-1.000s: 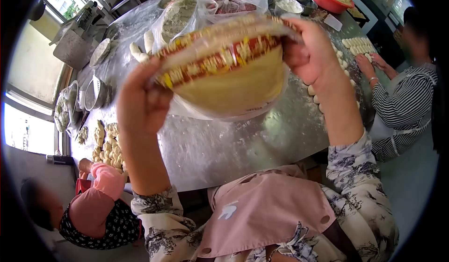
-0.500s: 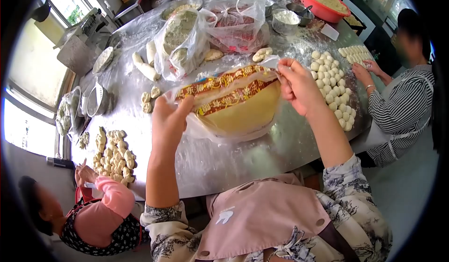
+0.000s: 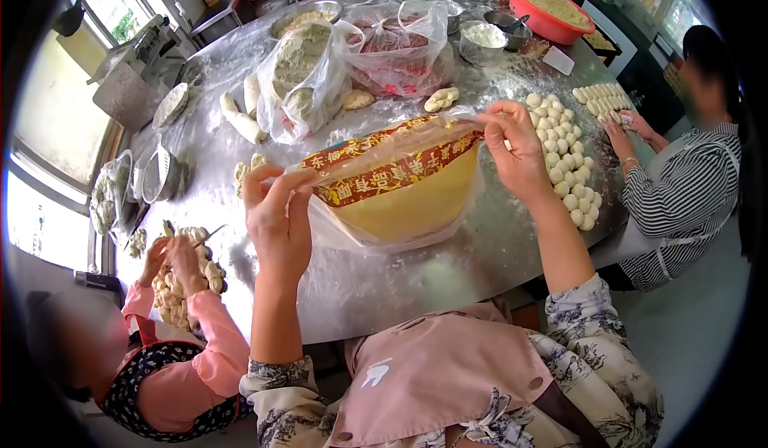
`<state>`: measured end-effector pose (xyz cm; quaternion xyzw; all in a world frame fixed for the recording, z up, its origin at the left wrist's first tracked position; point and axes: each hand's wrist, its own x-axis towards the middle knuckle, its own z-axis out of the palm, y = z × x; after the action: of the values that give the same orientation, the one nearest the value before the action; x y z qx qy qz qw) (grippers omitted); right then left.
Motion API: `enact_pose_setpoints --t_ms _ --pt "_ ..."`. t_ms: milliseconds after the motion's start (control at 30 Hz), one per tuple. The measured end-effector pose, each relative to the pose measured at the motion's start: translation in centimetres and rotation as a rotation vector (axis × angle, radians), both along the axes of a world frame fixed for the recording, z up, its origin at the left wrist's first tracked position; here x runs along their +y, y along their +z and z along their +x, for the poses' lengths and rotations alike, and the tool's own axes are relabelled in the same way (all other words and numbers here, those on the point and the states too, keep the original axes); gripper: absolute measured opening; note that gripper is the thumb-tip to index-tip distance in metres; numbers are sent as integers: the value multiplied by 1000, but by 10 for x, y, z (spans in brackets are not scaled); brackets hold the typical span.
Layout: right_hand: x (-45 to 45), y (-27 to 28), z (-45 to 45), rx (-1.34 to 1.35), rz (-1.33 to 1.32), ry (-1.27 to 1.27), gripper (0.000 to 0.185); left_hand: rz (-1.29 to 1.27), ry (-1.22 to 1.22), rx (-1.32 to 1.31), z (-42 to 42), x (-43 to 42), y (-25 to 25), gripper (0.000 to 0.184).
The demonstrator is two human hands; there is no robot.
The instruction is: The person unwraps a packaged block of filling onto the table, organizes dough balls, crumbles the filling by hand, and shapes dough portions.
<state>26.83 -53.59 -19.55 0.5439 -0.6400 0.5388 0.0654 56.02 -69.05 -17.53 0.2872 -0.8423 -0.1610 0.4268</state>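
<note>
A clear plastic bag (image 3: 400,208) with brown bands of yellow print hangs open-mouthed above the metal table, with something yellow showing through its lower part. My left hand (image 3: 276,220) pinches the left corner of its rim between thumb and fingers. At the opposite corner, my right hand (image 3: 516,148) grips the rim in the same way. What lies inside the bag cannot be made out. Behind it on the table sit a tied plastic bag of red filling (image 3: 398,52) and a plastic bag with a pale greenish mass (image 3: 300,64).
Round dough balls (image 3: 564,160) lie to the right, near a co-worker's hands (image 3: 624,132). On the left, another co-worker's hands (image 3: 178,258) are over dough pieces (image 3: 172,296). A red basin (image 3: 548,16) and a metal bowl of flour (image 3: 483,42) stand at the back of the metal table (image 3: 376,296).
The bag's front printed band is now spread flatter and its mouth pulled wider. My fingers have shifted along its rim. The left co-worker's hands have moved over the dough pieces.
</note>
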Motion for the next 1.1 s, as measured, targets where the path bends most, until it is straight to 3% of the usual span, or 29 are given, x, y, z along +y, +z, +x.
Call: enact_pose_setpoints --t_ms 67,200,267,467,567,700,800,933,1033,1100 --pt "-9 -5 2 -91 -113 52 21 -13 -54 96 -6 -1 2 13" --pt "-15 -13 9 -481 -137 213 18 450 -205 351 -11 -6 -6 19" --pt "-16 -7 14 -623 -135 260 17 452 -180 381 -15 -5 0 21" --pt "-46 3 17 -547 -239 -31 35 419 -54 442 -40 -9 -1 22" --pt "-57 20 14 -429 -332 -50 40 400 -63 535 -46 -20 -1 23" --pt "-63 67 20 -325 -438 -84 41 375 -150 770 -47 -28 40 25" --pt "-65 105 26 -301 -524 -40 40 212 -141 787 -45 -39 66 28" --pt "-66 89 23 -463 -357 -57 41 331 -276 816 -44 -37 57 28" --pt "-57 88 23 -348 -490 60 35 295 -189 733 -40 -30 61 27" --pt "-52 86 15 -425 -383 241 38 322 -215 745 -44 -33 62 28"
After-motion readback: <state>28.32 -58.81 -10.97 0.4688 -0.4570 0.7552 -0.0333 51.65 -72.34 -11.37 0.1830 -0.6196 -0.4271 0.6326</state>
